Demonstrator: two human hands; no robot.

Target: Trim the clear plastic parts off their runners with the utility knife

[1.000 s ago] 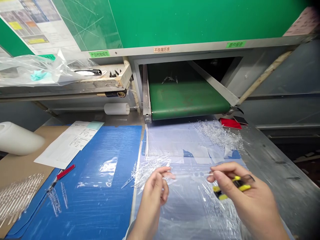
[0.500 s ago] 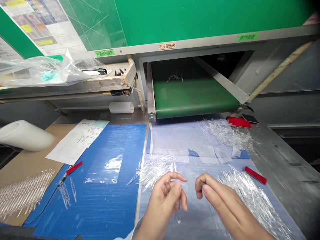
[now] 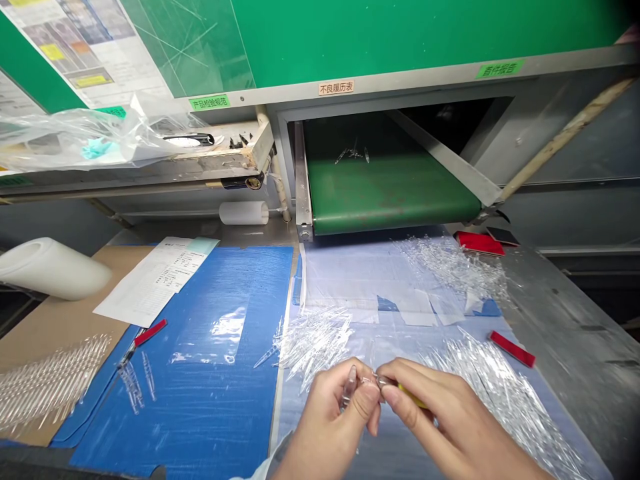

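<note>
My left hand (image 3: 335, 407) is closed on a small clear plastic piece (image 3: 349, 388), whose pointed end sticks up between the fingers. My right hand (image 3: 440, 407) grips a small yellow-handled metal tool (image 3: 413, 396), mostly covered by the fingers, so its exact kind is hidden. Its metal tip meets the clear piece at the left fingertips. Just beyond my left hand lies a heap of clear plastic pieces (image 3: 315, 343). A larger pile of clear pieces (image 3: 505, 393) spreads to the right of my right hand.
A green conveyor belt (image 3: 390, 193) ends above the bench, with a few clear bits on it. Tiny clear scraps (image 3: 455, 267) lie below it. Left are a blue board (image 3: 210, 413), paper sheets (image 3: 155, 280), a white roll (image 3: 55, 270) and rows of clear pieces (image 3: 55, 380).
My hands were apart and have come together, fingertips meeting. The yellow handle now shows in my right hand, and the clear piece stands out in my left.
</note>
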